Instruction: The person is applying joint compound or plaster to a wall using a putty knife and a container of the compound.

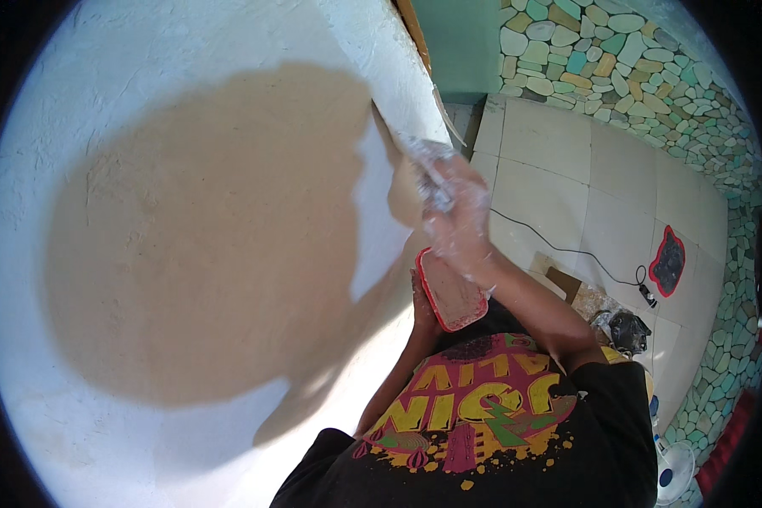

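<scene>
My right hand (461, 207), smeared with white paste, is closed around a putty knife (386, 125). The blade's thin edge meets the white wall (186, 51) close to its right-hand edge. Most of the handle is hidden by my fingers. Below it, my left hand (423, 300) grips a red-rimmed rectangular tub (454, 292) by its left side, in front of my chest. Pale putty coats the inside of the tub. My right forearm passes over the tub's upper right corner. A large shadow of my head and arms falls across the wall.
Right of the wall lies a pale tiled floor (550, 135) bordered by a pebble-patterned surface (601, 51). On it are a dark mat with a red edge (669, 261), a black cable (559, 247), a black plastic bag (629, 332), cardboard (565, 284) and a white-and-blue round object (674, 474).
</scene>
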Available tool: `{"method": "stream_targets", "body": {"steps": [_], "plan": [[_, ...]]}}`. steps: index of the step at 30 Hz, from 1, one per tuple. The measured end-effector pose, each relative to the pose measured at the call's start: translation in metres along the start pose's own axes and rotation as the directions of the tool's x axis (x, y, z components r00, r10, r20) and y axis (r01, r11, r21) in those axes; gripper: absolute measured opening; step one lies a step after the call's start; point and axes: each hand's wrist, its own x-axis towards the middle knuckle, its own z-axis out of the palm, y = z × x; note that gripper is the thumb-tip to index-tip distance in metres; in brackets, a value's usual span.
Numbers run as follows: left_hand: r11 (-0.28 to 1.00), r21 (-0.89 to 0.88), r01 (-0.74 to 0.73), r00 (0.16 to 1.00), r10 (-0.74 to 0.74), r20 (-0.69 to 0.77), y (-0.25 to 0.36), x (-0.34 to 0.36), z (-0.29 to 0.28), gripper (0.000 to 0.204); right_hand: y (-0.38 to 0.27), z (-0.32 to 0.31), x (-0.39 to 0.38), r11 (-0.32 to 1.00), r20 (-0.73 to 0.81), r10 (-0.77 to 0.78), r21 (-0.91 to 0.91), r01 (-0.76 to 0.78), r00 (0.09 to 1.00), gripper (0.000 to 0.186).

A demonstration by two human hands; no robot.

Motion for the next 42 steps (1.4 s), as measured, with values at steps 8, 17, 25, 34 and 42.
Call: {"method": "stream_targets", "body": {"steps": [8, 17, 25, 34, 42], "plan": [[1.0, -0.01, 0.013, 1.0, -0.013, 0.025, -0.003, 0.003, 0.011, 0.076, 0.009, -0.005, -0.009, 0.987, -0.014, -0.06, -0.151, 0.057, 0.998, 0.057], [0.976, -0.162, 0.145, 0.975, -0.113, 0.192, 0.0, 0.0, 0.016, 0.072, 0.122, -0.032, -0.007, 0.927, 0.282, -0.333, -0.078, 0.368, 0.9, 0.041], [0.982, -0.168, 0.09, 0.983, -0.06, 0.173, -0.001, -0.003, 0.012, 0.073, 0.095, -0.057, 0.031, 0.892, 0.301, -0.427, -0.013, 0.451, 0.853, 0.043], [0.964, -0.233, 0.126, 0.978, -0.081, 0.194, -0.013, 0.004, 0.006, 0.077, 0.17, -0.075, -0.013, 0.998, 0.605, -0.013, -0.041, 0.048, 0.796, 0.052], [0.949, -0.302, 0.088, 0.987, -0.043, 0.154, -0.04, 0.012, -0.009, 0.077, 0.1, -0.017, 0.026, 0.854, 0.292, -0.487, -0.037, 0.518, 0.823, 0.033]]}}
